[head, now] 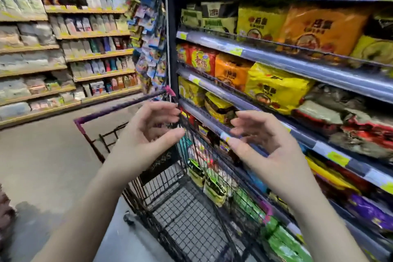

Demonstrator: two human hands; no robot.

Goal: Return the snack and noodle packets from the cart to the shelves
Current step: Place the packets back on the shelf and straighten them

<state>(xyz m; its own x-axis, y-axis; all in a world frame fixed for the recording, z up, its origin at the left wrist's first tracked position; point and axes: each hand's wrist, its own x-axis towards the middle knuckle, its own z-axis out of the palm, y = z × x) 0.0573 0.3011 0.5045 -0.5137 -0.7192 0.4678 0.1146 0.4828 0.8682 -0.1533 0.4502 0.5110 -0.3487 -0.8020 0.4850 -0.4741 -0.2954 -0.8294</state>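
Several shelves [297, 64] of noodle packs stand right of the cart [185, 217]. Cart, black wire: holds green-and-yellow packets [213, 189] against its shelf-side wall. Packets likely light, soft, crinkly, slippery; best pinched at a top seam. Left hand [148, 132] and right hand [261, 140], above cart: fingers spread, empty.

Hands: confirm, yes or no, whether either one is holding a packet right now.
No: the left hand and right hand are both open and empty above the cart, with fingers curled around nothing.
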